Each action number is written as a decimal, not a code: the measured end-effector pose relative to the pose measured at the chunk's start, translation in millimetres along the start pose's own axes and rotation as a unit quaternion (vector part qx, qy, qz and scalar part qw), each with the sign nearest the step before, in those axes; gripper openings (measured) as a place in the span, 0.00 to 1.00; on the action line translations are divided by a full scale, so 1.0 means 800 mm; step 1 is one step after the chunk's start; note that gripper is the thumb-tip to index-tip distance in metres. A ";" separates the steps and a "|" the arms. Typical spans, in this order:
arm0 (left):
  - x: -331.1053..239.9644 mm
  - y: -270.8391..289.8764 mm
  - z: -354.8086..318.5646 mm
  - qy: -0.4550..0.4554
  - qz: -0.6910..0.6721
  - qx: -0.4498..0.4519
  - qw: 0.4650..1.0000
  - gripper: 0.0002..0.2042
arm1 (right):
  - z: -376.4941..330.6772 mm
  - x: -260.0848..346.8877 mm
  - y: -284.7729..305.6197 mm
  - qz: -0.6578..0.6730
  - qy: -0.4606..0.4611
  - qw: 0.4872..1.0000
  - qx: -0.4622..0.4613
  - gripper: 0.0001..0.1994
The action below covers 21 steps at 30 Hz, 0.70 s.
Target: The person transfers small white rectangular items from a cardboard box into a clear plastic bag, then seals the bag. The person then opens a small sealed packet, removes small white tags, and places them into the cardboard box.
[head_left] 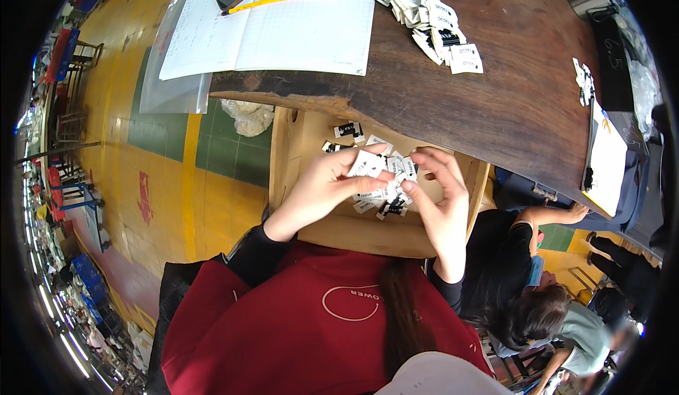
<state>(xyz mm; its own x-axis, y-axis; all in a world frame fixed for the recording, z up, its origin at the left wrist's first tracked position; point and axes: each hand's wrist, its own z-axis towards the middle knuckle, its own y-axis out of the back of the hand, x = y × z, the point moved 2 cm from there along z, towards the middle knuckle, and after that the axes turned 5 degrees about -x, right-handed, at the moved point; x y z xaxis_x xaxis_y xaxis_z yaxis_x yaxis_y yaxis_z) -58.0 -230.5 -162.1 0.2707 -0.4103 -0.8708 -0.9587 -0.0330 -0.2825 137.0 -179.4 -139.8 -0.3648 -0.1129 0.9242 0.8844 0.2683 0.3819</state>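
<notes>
My left hand (322,186) is closed, its thumb and fingers pinching a small white fabric label (366,166). Opposite it, my right hand (444,197) has its thumb and curled fingers apart. White labels show beside and below its fingertips; none is plainly gripped by it. Both hands are over a pulled-out wooden drawer (343,234). Inside the drawer, more white and black labels (378,200) lie loosely heaped under my hands, partly hidden by them. A black-and-white label (349,130) rests apart near the drawer's far left.
Above the drawer, a dark wooden tabletop (488,105) bears a label pile (431,24). An open notebook (304,38) with a yellow pencil (276,3) lies at far left. A clipboard (607,158) stands at right. Another person (506,268) sits close on the right.
</notes>
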 end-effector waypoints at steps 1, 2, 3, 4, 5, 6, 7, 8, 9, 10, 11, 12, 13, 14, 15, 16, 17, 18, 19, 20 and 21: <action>0.002 -0.006 -0.002 0.001 0.002 0.011 1.000 0.30 | 0.000 0.003 -0.004 0.038 0.013 0.999 0.016 0.16; 0.004 -0.011 -0.003 0.001 0.005 0.022 1.000 0.32 | -0.001 0.006 -0.010 0.048 0.017 0.998 0.034 0.15; 0.004 -0.016 -0.005 0.000 0.008 0.035 0.999 0.35 | -0.002 0.009 -0.014 0.061 0.027 0.997 0.046 0.13; 0.002 -0.019 -0.005 -0.022 0.065 0.057 0.996 0.39 | -0.003 0.010 -0.019 0.064 0.008 0.997 0.045 0.09; -0.001 -0.021 -0.005 -0.026 0.090 0.038 0.995 0.39 | -0.003 0.012 -0.019 0.060 0.019 0.998 0.032 0.07; -0.006 -0.018 -0.007 -0.008 0.101 0.048 0.994 0.39 | -0.004 0.013 -0.017 0.100 0.005 0.995 0.027 0.07; -0.015 -0.012 -0.011 0.000 0.100 0.056 0.993 0.39 | -0.004 0.013 -0.014 0.133 -0.006 0.991 0.028 0.07; -0.026 -0.005 -0.009 -0.006 0.099 0.030 0.995 0.36 | -0.005 0.012 -0.009 0.160 -0.028 0.986 0.042 0.07; -0.037 0.003 -0.008 -0.008 0.091 0.003 0.996 0.34 | -0.006 0.010 -0.002 0.184 -0.050 0.980 0.055 0.08; -0.056 0.015 -0.001 -0.085 0.210 -0.015 0.974 0.24 | -0.007 0.008 0.003 0.208 -0.071 0.973 0.067 0.09; -0.077 0.025 0.006 -0.179 0.256 -0.028 0.950 0.16 | -0.007 0.007 0.008 0.150 -0.057 0.984 0.081 0.10; -0.091 0.027 0.015 -0.205 0.252 -0.073 0.943 0.14 | -0.007 0.004 0.011 0.090 -0.044 0.991 0.094 0.11; -0.104 0.027 0.024 -0.228 0.253 -0.121 0.933 0.13 | -0.007 0.003 0.012 0.028 -0.019 0.994 0.105 0.12; -0.117 0.021 0.036 -0.275 0.287 -0.113 0.911 0.13 | -0.008 0.002 0.012 -0.061 0.011 0.993 0.101 0.16; -0.127 0.010 0.051 -0.342 0.309 -0.104 0.881 0.12 | -0.008 0.001 0.012 -0.077 0.015 0.993 0.084 0.17; -0.131 -0.008 0.075 -0.381 0.305 -0.092 0.868 0.11 | -0.010 0.001 0.010 -0.090 0.023 0.994 0.061 0.18; -0.135 -0.024 0.102 -0.397 0.384 -0.104 0.827 0.10 | -0.012 0.002 0.008 -0.102 0.031 0.993 0.040 0.19; -0.137 -0.043 0.128 -0.456 0.432 -0.125 0.768 0.10 | -0.016 0.003 0.008 -0.067 0.012 0.996 0.050 0.19; -0.135 -0.059 0.152 -0.472 0.459 -0.132 0.741 0.11 | -0.020 0.005 0.007 -0.062 0.018 0.997 0.053 0.19; -0.131 -0.070 0.170 -0.485 0.504 -0.151 0.699 0.10 | -0.024 0.006 0.008 -0.058 0.022 0.997 0.054 0.19; -0.125 -0.078 0.185 -0.468 0.562 -0.162 0.663 0.10 | -0.028 0.008 0.010 -0.053 0.025 0.997 0.054 0.19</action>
<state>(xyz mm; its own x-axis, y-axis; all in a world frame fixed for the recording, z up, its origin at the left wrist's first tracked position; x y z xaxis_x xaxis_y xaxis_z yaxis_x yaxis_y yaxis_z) -12.6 -52.1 -116.9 -0.8395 0.3981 -0.3698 -0.5287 -0.4414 0.7250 148.0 -199.3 -131.2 -0.4376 -0.1925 0.8783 0.8044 0.3528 0.4780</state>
